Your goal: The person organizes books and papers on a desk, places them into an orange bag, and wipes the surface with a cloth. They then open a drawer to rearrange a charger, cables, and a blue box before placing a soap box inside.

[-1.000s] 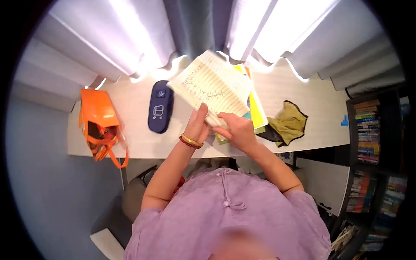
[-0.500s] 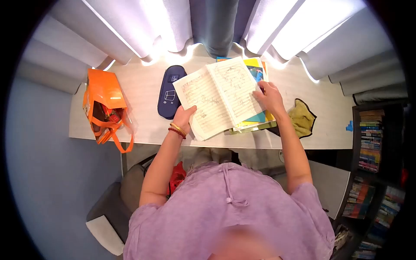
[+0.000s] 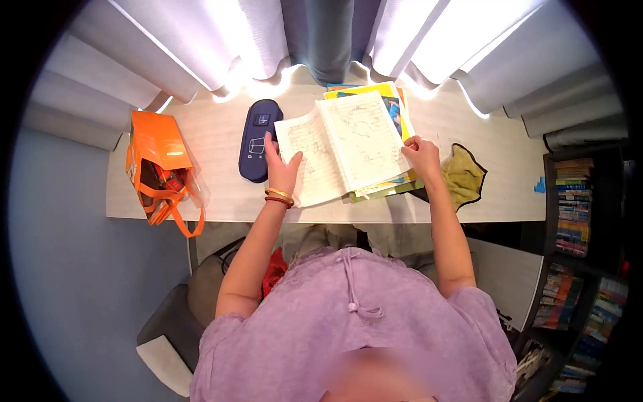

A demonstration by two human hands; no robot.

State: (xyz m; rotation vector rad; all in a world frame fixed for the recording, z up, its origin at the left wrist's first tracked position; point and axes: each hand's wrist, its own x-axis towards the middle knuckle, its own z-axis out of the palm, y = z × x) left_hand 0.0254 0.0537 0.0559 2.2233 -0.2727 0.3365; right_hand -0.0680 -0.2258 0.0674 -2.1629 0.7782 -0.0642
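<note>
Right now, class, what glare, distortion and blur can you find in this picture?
Head view: white glare along the hems of the curtains; fisheye distortion, with black corners and a bowed edge on the table; a blurred patch at bottom centre; writing on the notebook too faint to read.

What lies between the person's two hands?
In the head view, an open notebook, partly over a colourful stack, lies between the left hand and right hand.

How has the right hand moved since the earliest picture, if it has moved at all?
Yes. Judged against the dark blue case on the table, the right hand has moved to the person's right, farther from the case.
</note>
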